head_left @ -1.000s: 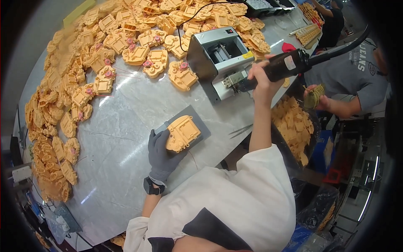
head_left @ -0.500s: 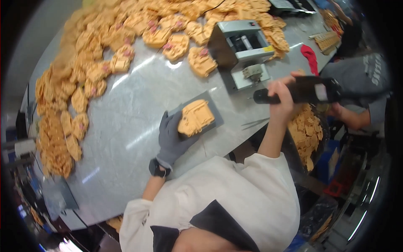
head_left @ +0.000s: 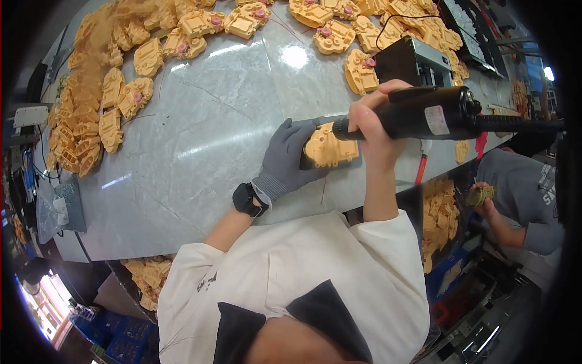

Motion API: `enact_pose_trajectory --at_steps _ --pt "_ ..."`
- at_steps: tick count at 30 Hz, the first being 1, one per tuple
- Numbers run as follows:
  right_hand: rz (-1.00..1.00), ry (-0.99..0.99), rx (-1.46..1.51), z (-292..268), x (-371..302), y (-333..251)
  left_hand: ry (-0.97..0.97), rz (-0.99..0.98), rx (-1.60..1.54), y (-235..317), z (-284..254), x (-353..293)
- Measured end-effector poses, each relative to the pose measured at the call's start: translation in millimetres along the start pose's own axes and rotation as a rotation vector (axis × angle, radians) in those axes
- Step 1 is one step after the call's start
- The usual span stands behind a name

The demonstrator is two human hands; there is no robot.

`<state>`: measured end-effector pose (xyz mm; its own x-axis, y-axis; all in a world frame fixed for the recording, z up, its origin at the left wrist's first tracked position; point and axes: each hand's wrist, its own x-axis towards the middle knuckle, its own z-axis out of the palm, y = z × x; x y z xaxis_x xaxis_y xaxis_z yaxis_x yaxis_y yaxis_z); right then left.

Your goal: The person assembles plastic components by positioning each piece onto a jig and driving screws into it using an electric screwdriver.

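A tan plastic part (head_left: 330, 148) lies on a dark grey mat (head_left: 303, 162) near the front edge of the grey marble table (head_left: 200, 139). My left hand (head_left: 288, 158), in a grey glove with a black watch at the wrist, presses on the part's left side. My right hand (head_left: 373, 130), bare, grips a black corded power screwdriver (head_left: 424, 115) whose tip points at the part's top right edge. The tip's contact with the part is hidden by my fingers.
Many tan plastic parts (head_left: 103, 103) are heaped along the table's left and far sides. A grey metal machine box (head_left: 412, 60) stands behind the screwdriver. At the right, another person in a grey shirt (head_left: 527, 194) holds a small object beside a bin of tan parts (head_left: 439, 218).
My right hand has swung the screwdriver from beside the machine box down to the part on the mat. My left hand has stayed on the part. The view has shifted closer.
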<state>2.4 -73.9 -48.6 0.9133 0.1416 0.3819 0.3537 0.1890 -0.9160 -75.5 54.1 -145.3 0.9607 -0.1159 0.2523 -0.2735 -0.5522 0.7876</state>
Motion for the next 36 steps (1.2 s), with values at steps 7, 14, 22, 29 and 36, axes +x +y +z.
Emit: enact_pose_trajectory --at_steps 7,14,22,29,36 --pt "0.059 0.011 0.044 7 3 4 0.015 -0.006 -0.02 -4 4 0" --pt "0.144 0.098 0.056 15 -1 5 0.035 0.004 -0.018 -1 -2 5" --pt "0.007 0.065 -0.068 14 10 -2 0.012 -0.041 -0.107 21 8 9" --pt "-0.09 0.111 -0.153 14 1 0 -0.014 -0.056 -0.224 3 20 1" --pt "-0.177 0.113 -0.213 17 0 10 -0.044 -0.097 -0.199 -4 21 -5"
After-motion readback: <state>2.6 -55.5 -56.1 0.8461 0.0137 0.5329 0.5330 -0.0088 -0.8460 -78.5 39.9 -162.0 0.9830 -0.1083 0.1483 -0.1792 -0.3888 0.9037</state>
